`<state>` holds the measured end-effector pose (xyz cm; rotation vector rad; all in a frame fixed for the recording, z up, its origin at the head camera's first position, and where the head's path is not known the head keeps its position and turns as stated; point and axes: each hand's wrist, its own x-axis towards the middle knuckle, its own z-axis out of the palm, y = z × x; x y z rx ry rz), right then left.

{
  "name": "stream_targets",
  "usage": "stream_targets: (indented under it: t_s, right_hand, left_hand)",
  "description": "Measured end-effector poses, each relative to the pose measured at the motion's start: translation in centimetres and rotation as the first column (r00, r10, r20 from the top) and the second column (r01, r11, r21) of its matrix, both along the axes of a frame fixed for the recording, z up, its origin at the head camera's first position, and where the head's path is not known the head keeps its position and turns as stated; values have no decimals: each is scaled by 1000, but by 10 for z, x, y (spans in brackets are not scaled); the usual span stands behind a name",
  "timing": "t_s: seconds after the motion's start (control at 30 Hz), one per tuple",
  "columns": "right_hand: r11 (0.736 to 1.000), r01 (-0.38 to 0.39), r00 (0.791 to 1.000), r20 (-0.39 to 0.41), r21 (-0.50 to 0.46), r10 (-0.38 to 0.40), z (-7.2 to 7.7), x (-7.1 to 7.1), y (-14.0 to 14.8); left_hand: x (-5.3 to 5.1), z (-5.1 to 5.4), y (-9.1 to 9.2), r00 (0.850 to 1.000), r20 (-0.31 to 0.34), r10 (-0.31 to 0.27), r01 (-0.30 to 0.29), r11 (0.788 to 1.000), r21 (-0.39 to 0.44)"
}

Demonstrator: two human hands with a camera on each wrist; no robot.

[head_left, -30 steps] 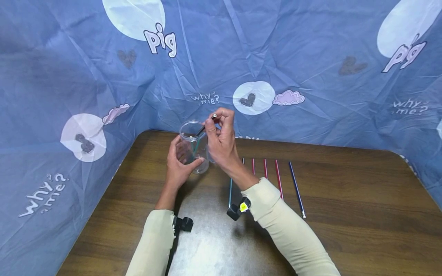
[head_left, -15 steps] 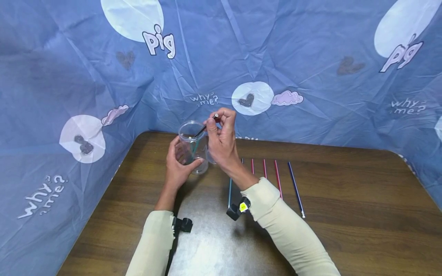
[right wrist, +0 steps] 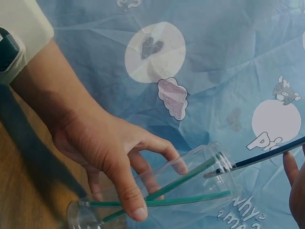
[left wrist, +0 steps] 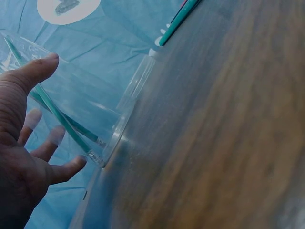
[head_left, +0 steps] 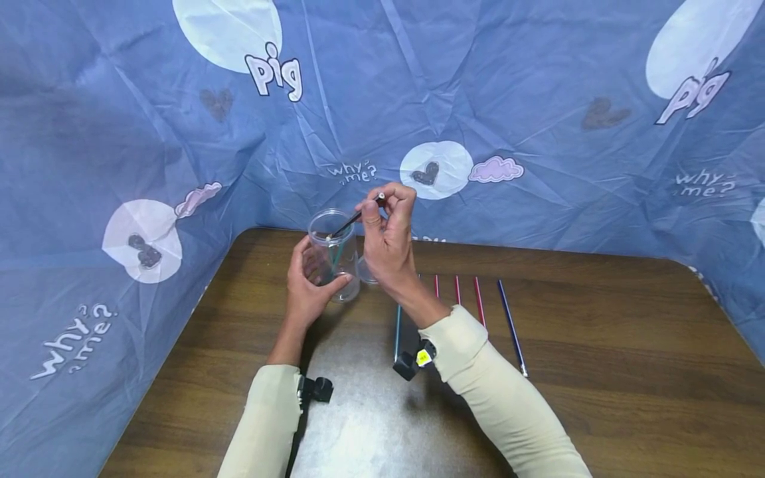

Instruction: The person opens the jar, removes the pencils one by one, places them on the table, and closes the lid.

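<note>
My left hand (head_left: pixel 307 289) holds a clear plastic jar (head_left: pixel 351 262) around its side, thumb in front and fingers behind. The jar stands on the table, mouth up. Inside it lean two green pencils (right wrist: pixel 190 197), crossing each other in the right wrist view. My right hand (head_left: pixel 388 249) pinches a dark pencil (head_left: pixel 348 226) between thumb and fingers. This pencil slants down to the left, its eraser end at the jar's mouth, as the right wrist view also shows. Only the edge of the right hand appears in that view.
Right of the jar lie a teal pencil (head_left: pixel 398 332), several red pencils (head_left: pixel 480 302) and a blue pencil (head_left: pixel 512 328), partly behind the right arm. A clear round piece (head_left: pixel 367 271) sits beside the jar. Blue printed cloth (head_left: pixel 526 86) hangs behind the wooden table (head_left: pixel 597 332).
My right hand has shifted slightly right and up, and more of the dark pencil shows between it and the jar. The left hand and jar stay in place.
</note>
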<state>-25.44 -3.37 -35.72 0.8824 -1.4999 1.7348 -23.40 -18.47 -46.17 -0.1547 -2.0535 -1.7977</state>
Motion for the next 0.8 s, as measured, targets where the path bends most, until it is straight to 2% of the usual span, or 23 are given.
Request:
stream_targets:
  t_s: [0.17, 0.37, 0.6, 0.8]
  right_hand:
    - [999, -9, 999, -35, -40, 8, 7, 1, 4]
    - [995, -8, 999, -54, -101, 2, 15, 7, 11]
    - [977, -33, 998, -62, -212, 21, 18, 20, 20]
    - [973, 5, 993, -111, -233, -32, 22, 28, 27]
  left_hand:
    - [-12, -19, -4, 1000, 0, 6, -6, 1000, 23]
    - [-13, -22, -5, 1000, -2, 14, -14, 999, 35]
    - [-14, -24, -6, 1000, -4, 15, -15, 999, 40]
    - [-16, -23, -5, 1000, 1, 4, -4, 999, 35]
